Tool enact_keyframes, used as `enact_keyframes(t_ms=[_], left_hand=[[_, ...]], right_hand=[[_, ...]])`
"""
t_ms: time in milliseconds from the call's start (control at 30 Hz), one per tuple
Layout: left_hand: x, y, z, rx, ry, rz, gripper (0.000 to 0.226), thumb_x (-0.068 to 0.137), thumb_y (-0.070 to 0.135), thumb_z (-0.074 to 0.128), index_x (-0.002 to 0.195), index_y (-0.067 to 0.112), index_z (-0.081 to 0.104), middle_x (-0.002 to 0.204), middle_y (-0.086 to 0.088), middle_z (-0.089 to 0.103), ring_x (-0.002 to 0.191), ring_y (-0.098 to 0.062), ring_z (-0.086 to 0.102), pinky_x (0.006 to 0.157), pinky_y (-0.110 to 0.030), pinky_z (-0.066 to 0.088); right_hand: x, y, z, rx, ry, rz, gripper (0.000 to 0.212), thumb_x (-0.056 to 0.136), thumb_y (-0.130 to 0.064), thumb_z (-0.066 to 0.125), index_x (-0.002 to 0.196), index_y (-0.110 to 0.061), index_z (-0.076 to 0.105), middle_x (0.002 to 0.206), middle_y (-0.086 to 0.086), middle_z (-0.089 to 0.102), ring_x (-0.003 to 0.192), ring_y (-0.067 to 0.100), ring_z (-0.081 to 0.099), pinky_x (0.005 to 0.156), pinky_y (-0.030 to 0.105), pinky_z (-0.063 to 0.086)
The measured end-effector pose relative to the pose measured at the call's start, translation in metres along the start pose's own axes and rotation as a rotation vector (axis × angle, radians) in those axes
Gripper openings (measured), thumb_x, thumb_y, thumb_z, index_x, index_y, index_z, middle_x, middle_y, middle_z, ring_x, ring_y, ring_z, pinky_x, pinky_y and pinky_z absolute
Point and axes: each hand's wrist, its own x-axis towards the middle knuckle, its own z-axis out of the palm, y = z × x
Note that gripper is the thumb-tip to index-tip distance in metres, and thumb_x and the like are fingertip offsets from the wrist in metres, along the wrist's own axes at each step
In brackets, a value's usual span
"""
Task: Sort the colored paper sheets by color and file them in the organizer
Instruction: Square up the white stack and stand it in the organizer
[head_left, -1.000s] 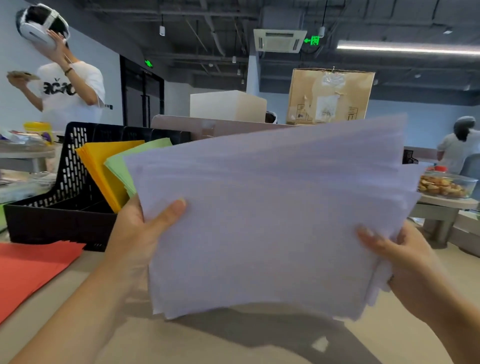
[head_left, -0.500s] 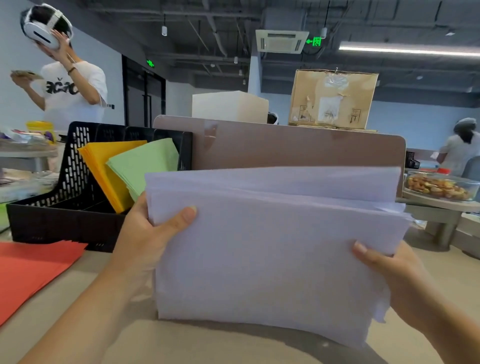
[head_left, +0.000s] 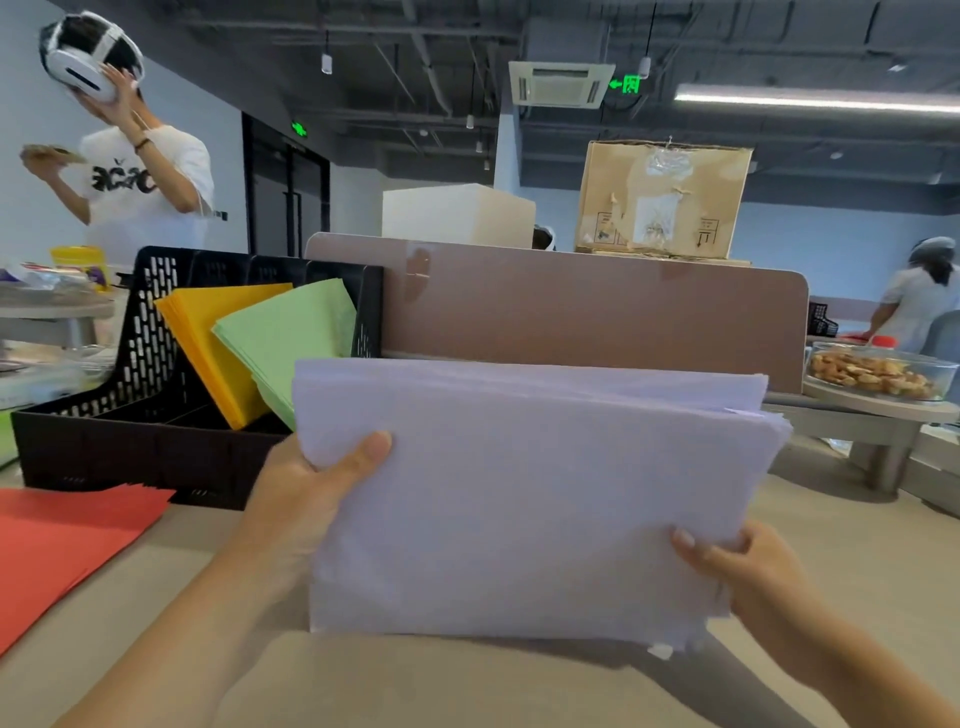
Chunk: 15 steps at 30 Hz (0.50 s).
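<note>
The yellow sheets (head_left: 208, 343) and green sheets (head_left: 296, 348) are already standing in the black organizer (head_left: 104, 431) at the tabletop's far left. The left hand (head_left: 306, 493) and right hand (head_left: 748, 571) are each gripping a side edge of the lavender stack (head_left: 524, 499), held upright above the tabletop. The red sheets (head_left: 57, 545) are lying unfiled at the left edge, partly cut off. Free compartments are being hidden.

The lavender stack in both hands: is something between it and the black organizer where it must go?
Nothing visible blocks it. The lavender stack is beside the organizer, whose nearer slots look free; yellow sheets and green sheets fill two.
</note>
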Motion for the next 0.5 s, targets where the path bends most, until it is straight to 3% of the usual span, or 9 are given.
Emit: enact_keyframes(t_ms=[100,167,233,300,367,433,500], left_hand=[[-0.005,0.0,0.008,0.06,0.097,0.053,0.007,0.075,0.018,0.076,0.077,0.017,0.069,0.069,0.008,0.074,0.066,-0.01,0.072,0.05,-0.02,0.055],[-0.002,0.006,0.006,0.053,0.128,0.095,0.015,0.069,0.027,0.078,0.079,0.02,0.068,0.071,0.012,0.074,0.064,-0.007,0.071,0.052,-0.021,0.056],[0.001,0.008,0.001,0.03,0.114,0.103,0.036,0.056,0.042,0.085,0.082,0.022,0.07,0.078,0.009,0.075,0.07,-0.011,0.072,0.059,-0.03,0.057],[0.004,0.006,-0.001,0.056,0.096,0.079,0.04,0.053,0.046,0.088,0.082,0.023,0.071,0.081,0.007,0.076,0.074,-0.014,0.073,0.067,-0.033,0.055],[0.001,0.005,0.001,0.116,0.105,0.083,0.019,0.065,0.032,0.082,0.076,0.024,0.069,0.072,0.015,0.074,0.068,-0.005,0.071,0.06,-0.026,0.056],[-0.005,0.008,0.006,0.194,0.133,0.154,0.016,0.076,0.017,0.075,0.071,0.029,0.066,0.059,0.025,0.067,0.057,0.008,0.064,0.049,-0.011,0.05],[-0.013,0.013,0.013,0.229,0.127,0.217,0.022,0.079,0.014,0.073,0.069,0.032,0.065,0.055,0.028,0.064,0.053,0.012,0.061,0.046,-0.008,0.046]], right_hand=[[0.003,0.013,0.007,0.008,0.019,0.003,0.086,0.023,-0.057,0.09,0.091,-0.007,0.074,0.089,0.009,0.075,0.076,0.017,0.071,0.06,0.028,0.056],[0.004,0.004,0.008,0.018,0.042,-0.076,0.08,0.017,-0.061,0.087,0.084,-0.017,0.077,0.087,0.006,0.075,0.075,0.015,0.072,0.057,0.022,0.055],[0.004,-0.003,0.006,0.017,0.05,-0.122,0.075,0.02,-0.059,0.088,0.079,-0.014,0.077,0.081,0.006,0.076,0.07,0.017,0.072,0.054,0.021,0.055],[0.003,-0.007,0.006,0.018,0.05,-0.109,0.047,0.05,-0.042,0.09,0.076,-0.006,0.073,0.071,0.005,0.074,0.059,0.016,0.07,0.048,0.018,0.051],[0.0,-0.006,0.012,0.0,0.081,-0.075,0.007,0.079,-0.007,0.072,0.073,-0.004,0.07,0.064,0.005,0.072,0.054,0.015,0.066,0.044,0.019,0.048],[0.0,-0.003,0.015,-0.09,0.147,-0.093,0.018,0.082,0.001,0.065,0.065,-0.002,0.069,0.061,0.005,0.07,0.054,0.016,0.064,0.045,0.021,0.049],[-0.001,-0.008,0.019,-0.159,0.22,-0.153,0.022,0.083,-0.003,0.067,0.061,-0.003,0.067,0.056,0.003,0.067,0.049,0.015,0.062,0.043,0.022,0.049]])
